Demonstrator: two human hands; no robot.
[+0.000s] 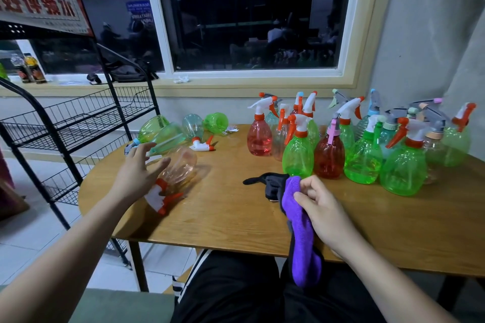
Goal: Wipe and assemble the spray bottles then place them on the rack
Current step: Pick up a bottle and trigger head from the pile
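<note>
my left hand (pixel 139 173) is open, fingers spread and straight, over the clear bottle (pixel 181 165) that lies on its side near the left end of the surface (pixel 223 217), with its white and orange trigger head (pixel 157 198) pointing toward me. blur hides whether i touch it. i judge it is the next one to pick up and wipe. my right hand (pixel 322 207) pinches the purple cloth (pixel 304 244) between thumb and curled fingers, and the cloth's tail hangs off the near edge over my lap, ready for that. a black cloth (pixel 273 183) lies just beside it. the upright bottles (pixel 362 155) with heads on crowd the right side, out of my way. the lying green bottles (pixel 162 134) and a loose trigger head (pixel 202 145) wait at the far left, close to the black wire rack (pixel 78 118) beside the surface. behind everything is a dark window (pixel 249 21)
</note>
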